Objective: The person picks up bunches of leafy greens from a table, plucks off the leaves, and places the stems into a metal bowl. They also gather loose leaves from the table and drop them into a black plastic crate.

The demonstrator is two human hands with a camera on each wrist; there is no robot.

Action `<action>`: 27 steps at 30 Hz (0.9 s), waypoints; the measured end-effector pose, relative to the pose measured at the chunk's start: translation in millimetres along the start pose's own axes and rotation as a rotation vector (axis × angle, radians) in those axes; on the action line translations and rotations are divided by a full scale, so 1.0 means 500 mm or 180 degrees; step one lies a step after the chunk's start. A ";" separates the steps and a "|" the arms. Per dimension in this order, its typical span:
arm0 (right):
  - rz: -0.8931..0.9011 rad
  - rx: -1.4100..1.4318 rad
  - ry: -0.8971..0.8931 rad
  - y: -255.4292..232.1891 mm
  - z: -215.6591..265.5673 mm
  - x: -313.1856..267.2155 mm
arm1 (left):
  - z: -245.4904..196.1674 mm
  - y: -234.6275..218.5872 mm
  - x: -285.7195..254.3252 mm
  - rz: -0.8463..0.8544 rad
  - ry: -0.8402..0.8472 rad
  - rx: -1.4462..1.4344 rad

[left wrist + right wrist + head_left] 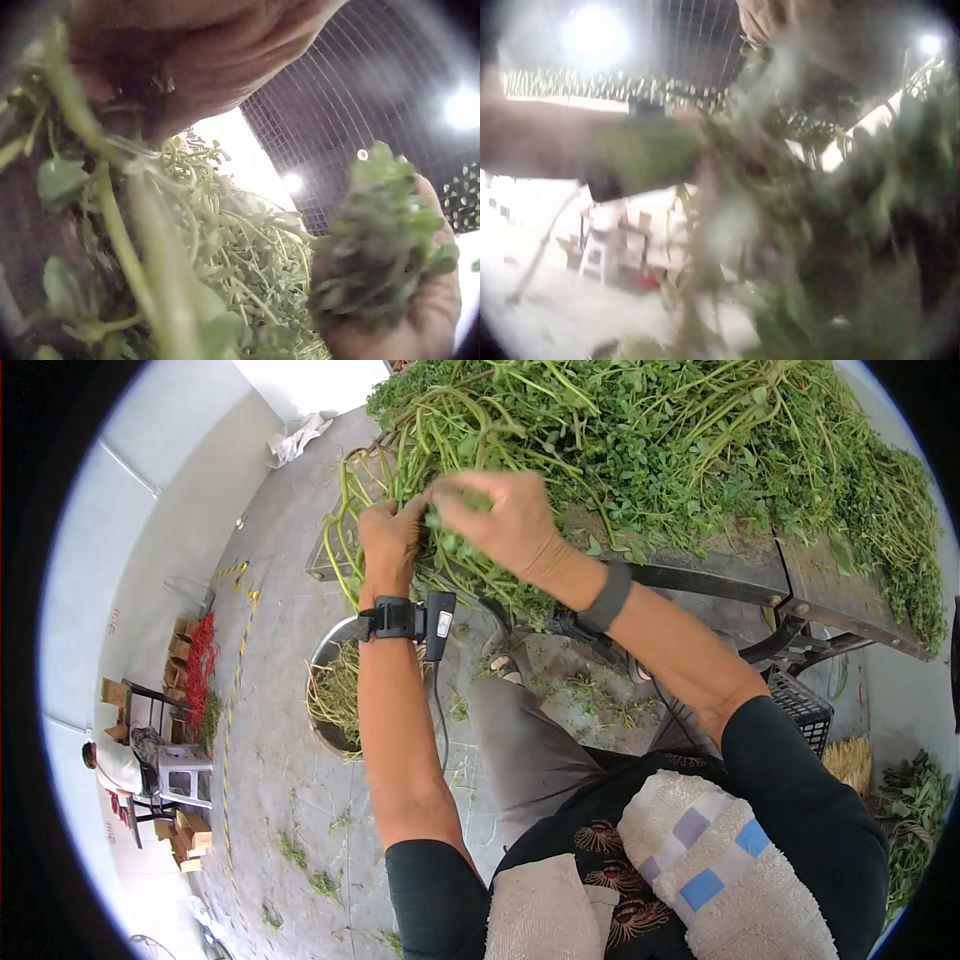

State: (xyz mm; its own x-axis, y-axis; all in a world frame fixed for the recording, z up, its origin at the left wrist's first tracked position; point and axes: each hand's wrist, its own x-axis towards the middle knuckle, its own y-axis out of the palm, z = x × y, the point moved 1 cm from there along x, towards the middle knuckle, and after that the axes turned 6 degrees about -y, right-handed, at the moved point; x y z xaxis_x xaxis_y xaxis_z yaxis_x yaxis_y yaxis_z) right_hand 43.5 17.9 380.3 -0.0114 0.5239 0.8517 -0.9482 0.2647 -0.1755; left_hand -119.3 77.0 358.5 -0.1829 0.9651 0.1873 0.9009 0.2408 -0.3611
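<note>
A heap of leafy green stems [640,450] covers the tabletop in the head view. My left hand [388,545] is at the heap's near left end, its fingers curled round thick pale-green stems. Close up in the left wrist view, those stems [120,225] run down from under the left hand. My right hand [510,525], blurred by motion, is just right of the left one. A bunch of leafy sprigs [382,240] sits in its curled fingers in the left wrist view. Blurred leaves fill much of the right wrist view.
Below the table's left end stands a metal basin [318,725] holding stems. The table's front edge [700,578] runs rightward, with a black crate [805,710] below it. Loose sprigs [600,700] litter the floor. Far left, a person [120,772] sits near a stool [185,772].
</note>
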 end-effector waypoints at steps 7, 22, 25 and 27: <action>0.0669 0.2241 0.1726 -0.163 0.036 0.024 | 0.005 -0.034 -0.010 -0.0184 0.0690 0.1228; 0.0897 0.2470 0.2413 -0.196 -0.007 -0.111 | -0.053 0.016 -0.128 0.0146 0.1274 0.1844; 0.0873 0.1957 0.2532 -0.198 0.005 -0.114 | -0.054 -0.017 -0.130 0.0303 0.1022 0.2174; 0.0837 0.1675 0.2663 -0.195 0.002 -0.122 | -0.053 -0.024 -0.130 0.0351 0.0880 0.2297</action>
State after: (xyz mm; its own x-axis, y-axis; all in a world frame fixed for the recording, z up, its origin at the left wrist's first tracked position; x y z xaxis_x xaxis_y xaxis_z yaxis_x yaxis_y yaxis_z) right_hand 136.2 -40.9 345.9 -0.2051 0.9648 0.1645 -0.9691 -0.2237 0.1035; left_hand -108.0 8.8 375.1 0.0830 0.9496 0.3023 0.4120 0.2436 -0.8780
